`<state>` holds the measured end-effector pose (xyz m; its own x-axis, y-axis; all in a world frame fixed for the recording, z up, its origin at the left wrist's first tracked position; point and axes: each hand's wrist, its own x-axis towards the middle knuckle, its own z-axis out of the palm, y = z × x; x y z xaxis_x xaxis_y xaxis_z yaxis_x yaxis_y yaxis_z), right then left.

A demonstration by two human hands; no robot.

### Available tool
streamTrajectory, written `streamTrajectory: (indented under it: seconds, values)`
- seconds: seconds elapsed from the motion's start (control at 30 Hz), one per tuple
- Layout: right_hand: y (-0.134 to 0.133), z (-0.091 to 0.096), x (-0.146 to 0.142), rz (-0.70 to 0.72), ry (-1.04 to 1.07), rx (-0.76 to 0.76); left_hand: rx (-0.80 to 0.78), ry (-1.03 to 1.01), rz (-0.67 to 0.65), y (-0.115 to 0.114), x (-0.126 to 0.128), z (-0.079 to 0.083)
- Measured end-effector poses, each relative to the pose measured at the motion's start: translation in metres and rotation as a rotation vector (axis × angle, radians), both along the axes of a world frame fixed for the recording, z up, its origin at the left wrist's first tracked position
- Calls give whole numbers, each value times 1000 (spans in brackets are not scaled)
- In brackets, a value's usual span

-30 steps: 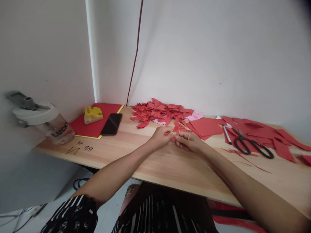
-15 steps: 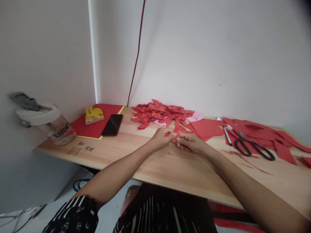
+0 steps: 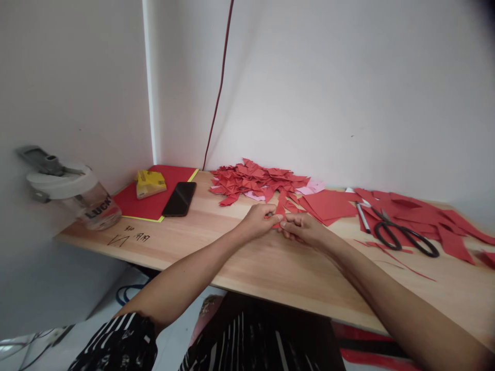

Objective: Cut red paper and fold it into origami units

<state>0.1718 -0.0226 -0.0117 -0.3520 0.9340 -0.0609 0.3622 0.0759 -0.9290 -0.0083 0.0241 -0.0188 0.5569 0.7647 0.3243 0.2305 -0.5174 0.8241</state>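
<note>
Both my hands meet over the middle of a wooden table (image 3: 240, 257) and pinch a small folded red paper piece (image 3: 278, 212) between their fingertips. My left hand (image 3: 258, 220) is closed on its left side, my right hand (image 3: 302, 227) closed on its right side. Just behind them lies a heap of folded red paper pieces (image 3: 255, 181) with a few pink ones. Flat red paper sheets (image 3: 328, 202) lie to the right of the heap.
Black scissors (image 3: 406, 236) and a white pen (image 3: 362, 215) rest among red paper scraps (image 3: 444, 221) on the right. At the left are a black phone (image 3: 179, 198), a yellow object (image 3: 149, 183) on a red board (image 3: 147, 198), and a clear jug (image 3: 73, 193). Walls close off back and left.
My hands stay together on the red piece; the fingers shift slightly as they work it. The view has drifted a little.
</note>
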Motion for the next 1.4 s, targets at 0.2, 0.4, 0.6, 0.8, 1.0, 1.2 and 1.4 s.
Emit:
streamTrajectory:
  seconds: [0.2,0.4,0.6,0.8,1.0,1.2,1.4]
  values:
    - [0,-3,-3,4,-8,44,-28,-50,46,1,2,-2]
    - [2,-6,-2,20,-25,82,-77,-93,-56,0,3,-2]
    - [2,-5,-2,19,-29,100,-101,-137,-58,0,3,-4]
    - [1,-4,-4,-28,-19,74,-172,-185,-59,0,5,-5]
    - [2,-6,-4,-81,26,31,-245,-219,-83,-2,7,-4]
    - [-1,-4,-7,-95,75,-6,-169,-234,-9,-4,4,-1]
    - [2,-10,-3,-135,122,15,-299,-310,-52,-2,8,-1]
